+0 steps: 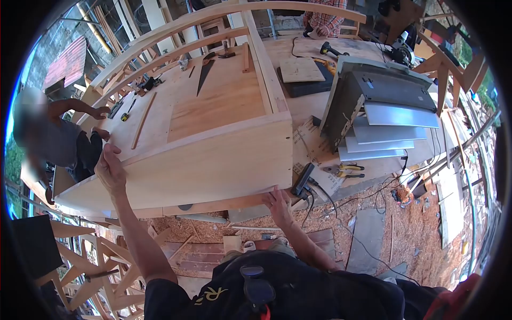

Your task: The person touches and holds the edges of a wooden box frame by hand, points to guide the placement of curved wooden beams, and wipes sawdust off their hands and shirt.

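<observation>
A pale plywood side panel (213,162) of a large wooden frame stands on edge right in front of me. My left hand (111,166) is closed over the panel's top edge toward its left end, fingers bent over the rim. Down at the bottom edge, close to the right corner, my right hand (279,207) grips the panel with its fingertips against the wood; part of its grip is hidden. Inside the frame lie a handsaw (204,74), a hammer (226,53), a thin wooden strip (143,121) and a screwdriver (127,111).
Another person (53,130) leans over the frame's left end; a second person in a checked shirt (325,24) stands across the table. To the right are a grey metal louvred unit (381,101), pliers (346,172), a power strip (304,180) with trailing cords, a cordless drill (332,49) and a circular saw (404,52).
</observation>
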`<control>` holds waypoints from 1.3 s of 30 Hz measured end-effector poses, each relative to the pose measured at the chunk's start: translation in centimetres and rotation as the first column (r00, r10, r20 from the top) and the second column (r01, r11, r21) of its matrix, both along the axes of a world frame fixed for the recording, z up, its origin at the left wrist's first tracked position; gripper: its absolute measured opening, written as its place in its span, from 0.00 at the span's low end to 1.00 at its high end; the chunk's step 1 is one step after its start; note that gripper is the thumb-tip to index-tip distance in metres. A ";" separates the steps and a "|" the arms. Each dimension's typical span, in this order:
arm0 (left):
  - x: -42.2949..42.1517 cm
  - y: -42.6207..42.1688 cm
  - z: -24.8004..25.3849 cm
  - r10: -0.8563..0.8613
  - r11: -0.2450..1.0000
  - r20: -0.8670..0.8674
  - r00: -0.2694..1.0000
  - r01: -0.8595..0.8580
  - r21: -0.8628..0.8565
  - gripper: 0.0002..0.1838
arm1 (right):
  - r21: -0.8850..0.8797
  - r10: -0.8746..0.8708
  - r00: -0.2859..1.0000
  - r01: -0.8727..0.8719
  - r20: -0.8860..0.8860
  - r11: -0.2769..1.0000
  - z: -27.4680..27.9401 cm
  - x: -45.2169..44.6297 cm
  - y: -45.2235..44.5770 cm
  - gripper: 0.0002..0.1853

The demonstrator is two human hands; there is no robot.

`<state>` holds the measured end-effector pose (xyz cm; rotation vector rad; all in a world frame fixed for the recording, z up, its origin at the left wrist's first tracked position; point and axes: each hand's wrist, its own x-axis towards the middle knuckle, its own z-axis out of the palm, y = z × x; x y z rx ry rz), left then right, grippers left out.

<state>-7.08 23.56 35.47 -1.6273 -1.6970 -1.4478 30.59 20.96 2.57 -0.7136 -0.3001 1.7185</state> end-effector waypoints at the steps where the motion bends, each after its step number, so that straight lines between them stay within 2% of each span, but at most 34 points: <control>1: 0.2 -0.1 0.1 0.014 1.000 -0.005 1.000 -0.014 -0.009 0.27 | -0.002 0.018 1.000 -0.018 0.012 1.000 -0.5 0.1 0.0 0.20; 5: 0.4 -0.2 0.3 0.040 0.999 -0.013 0.999 -0.040 -0.008 0.27 | -0.047 0.103 0.991 -0.099 0.082 0.994 0.7 0.7 -0.1 0.25; 8: 0.5 0.0 0.2 0.033 0.999 -0.016 0.999 -0.033 0.010 0.27 | -0.125 0.372 0.847 -0.352 0.379 0.928 3.5 3.1 -0.5 0.27; 11: 0.4 -0.1 0.2 0.013 1.000 -0.030 0.999 -0.013 -0.004 0.26 | 0.124 0.146 0.739 -0.297 0.658 0.947 8.2 6.1 -2.0 0.26; 12: 0.3 -0.2 0.3 0.012 1.000 -0.036 0.999 -0.012 -0.007 0.26 | 0.227 0.032 0.826 -0.192 0.563 0.955 9.2 6.8 -2.1 0.26; 14: 1.0 -0.2 0.3 0.023 1.000 -0.045 0.999 -0.022 0.015 0.26 | 0.426 -0.267 0.728 -0.038 0.632 0.904 11.3 9.1 -0.8 0.27; 16: 0.8 0.0 0.3 0.002 0.998 -0.079 0.997 0.003 0.064 0.25 | 0.573 -0.486 0.618 0.069 0.618 0.816 14.2 10.9 1.1 0.30; 18: 0.6 -0.2 0.3 0.013 0.999 -0.066 0.998 -0.011 0.035 0.25 | 0.616 -0.576 0.625 0.186 0.527 0.765 17.2 11.0 3.0 0.33; 21: 0.3 -0.1 0.2 0.007 0.999 -0.070 0.997 -0.004 0.034 0.26 | 0.728 -0.667 0.644 0.241 0.375 0.642 17.8 9.0 7.9 0.36; 24: -0.2 0.3 -0.5 0.004 0.999 -0.069 0.998 -0.001 0.042 0.26 | 0.708 -0.543 0.729 0.116 0.416 0.697 21.8 3.5 9.4 0.37; 28: -0.4 -0.3 0.0 0.043 0.998 -0.008 0.999 -0.043 -0.035 0.27 | 0.703 -0.525 0.695 0.040 0.491 0.710 19.0 3.7 11.1 0.38; 33: -0.3 -0.2 0.0 0.033 0.999 0.000 0.999 -0.033 -0.011 0.26 | 0.709 -0.498 0.692 -0.029 0.523 0.704 18.8 4.2 11.0 0.39; 36: -0.4 0.2 -0.2 0.007 1.000 0.027 1.000 -0.007 -0.018 0.25 | 0.682 -0.515 0.642 -0.018 0.568 0.731 19.2 4.4 10.6 0.36; 38: -0.8 -0.1 -0.4 0.019 1.000 0.034 0.999 -0.019 -0.016 0.24 | 0.720 -0.584 0.597 0.015 0.550 0.694 20.5 4.9 9.7 0.35; 39: -0.5 -0.2 -0.3 0.046 0.999 0.028 0.999 -0.046 -0.015 0.24 | 0.736 -0.561 0.670 0.032 0.486 0.676 21.3 5.2 9.5 0.35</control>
